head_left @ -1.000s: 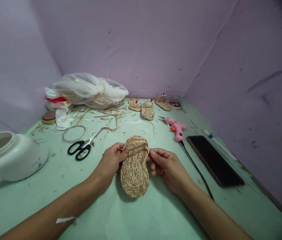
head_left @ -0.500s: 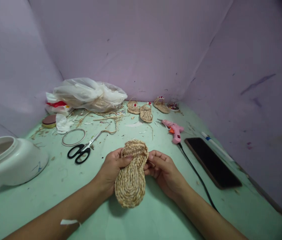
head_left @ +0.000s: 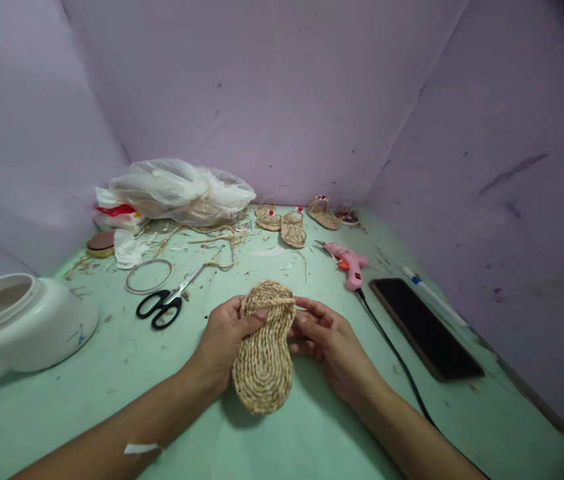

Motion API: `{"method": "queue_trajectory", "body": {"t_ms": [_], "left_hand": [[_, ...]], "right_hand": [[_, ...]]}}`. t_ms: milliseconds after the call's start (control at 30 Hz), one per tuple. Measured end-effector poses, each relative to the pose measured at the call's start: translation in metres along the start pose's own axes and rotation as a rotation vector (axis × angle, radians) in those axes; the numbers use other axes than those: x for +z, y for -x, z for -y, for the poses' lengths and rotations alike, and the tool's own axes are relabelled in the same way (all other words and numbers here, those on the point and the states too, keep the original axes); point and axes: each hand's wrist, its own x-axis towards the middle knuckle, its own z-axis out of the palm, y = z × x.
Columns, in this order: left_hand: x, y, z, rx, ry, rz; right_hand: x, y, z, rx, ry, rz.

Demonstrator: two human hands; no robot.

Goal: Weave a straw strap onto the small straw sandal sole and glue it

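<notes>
A coiled straw slipper [head_left: 263,373] is held tilted above the table, with a braided cord [head_left: 272,303] lying across its upper part. My left hand [head_left: 229,340] grips its left edge, thumb on top and the other fingers hidden underneath. At the opposite edge, my right hand [head_left: 325,337] has its index finger at the cord's right end, thumb just below it and other fingers partly behind the slipper. Beyond my left hand lie black-handled scissors [head_left: 167,307]. A pink glue gun [head_left: 349,263] rests past my right hand.
A phone [head_left: 425,327] and a pen [head_left: 435,297] lie right of the black cable [head_left: 392,353]. A white pot [head_left: 57,327] stands at left, near a metal ring [head_left: 149,275]. Small straw slippers [head_left: 293,235] and a plastic bag [head_left: 182,190] sit along the back wall.
The slipper's upper end has tilted so more of its top face shows, and the cord across it is now plain. My right index finger has straightened toward the cord's end.
</notes>
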Motion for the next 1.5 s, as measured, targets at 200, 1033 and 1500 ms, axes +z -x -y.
{"method": "queue_trajectory", "body": {"t_ms": [200, 1033, 1500], "left_hand": [[0.001, 0.002, 0.004, -0.002, -0.072, -0.009], [0.000, 0.007, -0.004, 0.125, -0.420, -0.016], [0.000, 0.009, 0.000, 0.018, -0.008, 0.016]], "right_hand": [[0.000, 0.001, 0.003, -0.134, -0.119, -0.043], [0.007, 0.008, 0.003, 0.115, -0.156, 0.140], [0.011, 0.012, 0.003, 0.157, -0.192, 0.221]]}}
